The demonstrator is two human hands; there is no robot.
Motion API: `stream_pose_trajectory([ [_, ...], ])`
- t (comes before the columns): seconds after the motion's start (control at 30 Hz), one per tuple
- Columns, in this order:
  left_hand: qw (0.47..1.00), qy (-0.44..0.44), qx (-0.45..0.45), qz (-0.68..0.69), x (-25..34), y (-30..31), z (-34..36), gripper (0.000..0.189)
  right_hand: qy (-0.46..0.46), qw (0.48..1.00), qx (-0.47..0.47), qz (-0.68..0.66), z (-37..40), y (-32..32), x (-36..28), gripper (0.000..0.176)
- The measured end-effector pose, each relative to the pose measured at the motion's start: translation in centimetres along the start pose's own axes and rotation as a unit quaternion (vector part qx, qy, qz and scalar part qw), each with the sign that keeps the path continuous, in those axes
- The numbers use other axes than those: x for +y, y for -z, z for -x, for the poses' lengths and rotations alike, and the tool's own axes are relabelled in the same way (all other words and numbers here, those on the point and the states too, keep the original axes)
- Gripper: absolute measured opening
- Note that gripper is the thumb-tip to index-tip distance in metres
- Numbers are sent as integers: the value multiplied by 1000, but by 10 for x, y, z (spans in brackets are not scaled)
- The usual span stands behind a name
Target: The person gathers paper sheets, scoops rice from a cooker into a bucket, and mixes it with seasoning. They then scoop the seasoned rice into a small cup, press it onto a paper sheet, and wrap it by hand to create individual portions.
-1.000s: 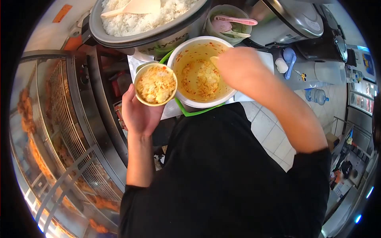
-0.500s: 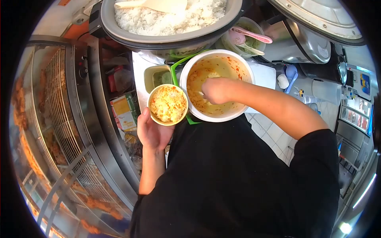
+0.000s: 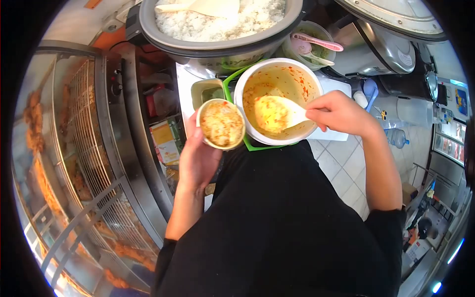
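My left hand [image 3: 200, 158] holds a small round cup [image 3: 199, 119] filled with yellowish seasoned rice [image 3: 222, 123], its mouth tipped toward me. In my right hand [image 3: 341, 115] is a white rice paddle [image 3: 296, 115], gripped by its handle. A heap of yellow rice [image 3: 272, 114] covers the paddle's blade. That blade is over the mouth of a white round pot [image 3: 316, 84] with a bright green outer part [image 3: 228, 89]. Red and orange bits stick to the pot's inner wall. The cup is just left of the pot's rim.
A large cooker [image 3: 217, 44] of white rice, with another paddle [image 3: 203, 7] in it, stands behind. Beside it is a tub [image 3: 324, 47] with pink and white spoons. A square container [image 3: 208, 91] is left of the pot. A glass-fronted cabinet [image 3: 79, 163] with fried food lines the left.
My right hand has risen out of the pot and shifted right, bringing up the rice-loaded paddle. My left hand has moved slightly right, and the cup is tilted more.
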State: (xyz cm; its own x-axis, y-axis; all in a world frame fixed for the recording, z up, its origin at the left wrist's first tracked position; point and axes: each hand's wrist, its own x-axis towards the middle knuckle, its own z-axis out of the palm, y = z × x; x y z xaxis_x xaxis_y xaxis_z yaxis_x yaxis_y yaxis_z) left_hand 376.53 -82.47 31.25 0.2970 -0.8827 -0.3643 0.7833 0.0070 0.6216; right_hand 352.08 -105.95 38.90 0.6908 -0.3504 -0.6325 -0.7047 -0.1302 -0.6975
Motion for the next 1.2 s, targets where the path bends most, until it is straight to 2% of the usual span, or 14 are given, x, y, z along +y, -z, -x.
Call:
stream_pose_trajectory([
  [0.17, 994, 96, -31, -29, -10, -36, -5, 65, -6, 989, 140, -50, 58, -18, -17, 25],
  [0.23, 992, 115, -43, -14, -22, -56, -12, 64, 54, 960, 260, 89, 72, -40, -29, 24],
  [0.27, 991, 127, -43, 4, -28, -67, -15, 62, 44, 958, 270, 85, 77, -55, -31, 24],
  [0.33, 990, 129, -54, 10, -42, -87, -24, 56, 77, 887, 354, 288, 79, -90, -32, 28],
  [0.4, 993, 118, -10, 9, -54, -98, -33, 50, 0, 863, 334, 379, 76, -124, -33, 31],
  [0.47, 992, 124, 6, -5, -61, -104, -38, 45, 2, 851, 330, 407, 72, -136, -27, 39],
  [0.7, 985, 164, 22, -46, -63, -90, -47, 47, 101, 835, 279, 464, 74, -118, -4, 34],
  [0.77, 990, 132, -48, 31, -56, -87, -46, 52, 133, 847, 328, 396, 78, -99, 0, 29],
  [0.9, 992, 93, -74, 52, -39, -80, -45, 61, 134, 879, 386, 246, 94, -73, 6, 27],
  [0.93, 993, 85, -68, 55, -37, -77, -45, 61, 68, 922, 378, 55, 98, -69, 11, 28],
  [0.97, 992, 84, -75, 59, -37, -76, -45, 61, -3, 926, 351, -137, 99, -67, 11, 31],
  [1.0, 991, 83, -83, 64, -37, -77, -44, 62, 1, 929, 345, -134, 95, -71, 13, 31],
  [1.07, 992, 77, -72, 72, -41, -81, -41, 62, 1, 911, 277, -305, 83, -88, 24, 34],
  [1.2, 993, 54, -62, 86, -56, -81, -40, 48, 36, 915, 343, -207, 47, -140, 24, 35],
])
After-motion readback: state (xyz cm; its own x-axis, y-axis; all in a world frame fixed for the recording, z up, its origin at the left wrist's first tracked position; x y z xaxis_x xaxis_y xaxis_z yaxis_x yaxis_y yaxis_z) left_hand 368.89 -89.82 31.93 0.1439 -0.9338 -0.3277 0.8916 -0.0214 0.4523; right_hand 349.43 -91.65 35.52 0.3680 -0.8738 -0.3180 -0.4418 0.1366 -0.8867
